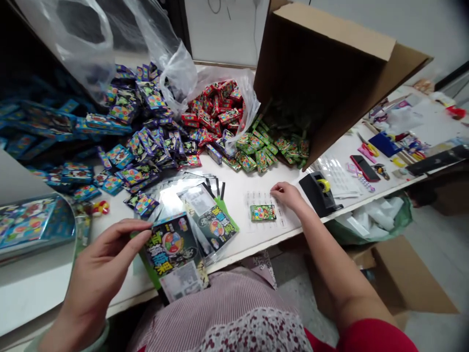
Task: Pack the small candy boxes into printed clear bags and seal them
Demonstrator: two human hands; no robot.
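My left hand (106, 259) pinches the upper left corner of a clear packet with a dark printed card (174, 252), held tilted over the table's front edge. My right hand (287, 194) rests at the upper right corner of a clear sticker sheet (258, 198), its fingertips pressed together; whether they hold a sticker is too small to tell. On that sheet lies a small green box (263, 212). Between my hands another printed packet (214, 227) lies on a fan of clear sleeves (164, 188).
Piles of blue boxes (47, 120), purple boxes (146, 144), red boxes (216, 110) and green boxes (260, 149) fill the back. A cardboard carton (344, 88) stands behind right. Right of my right hand is a black tape dispenser (317, 195); farther right lies a phone (364, 167).
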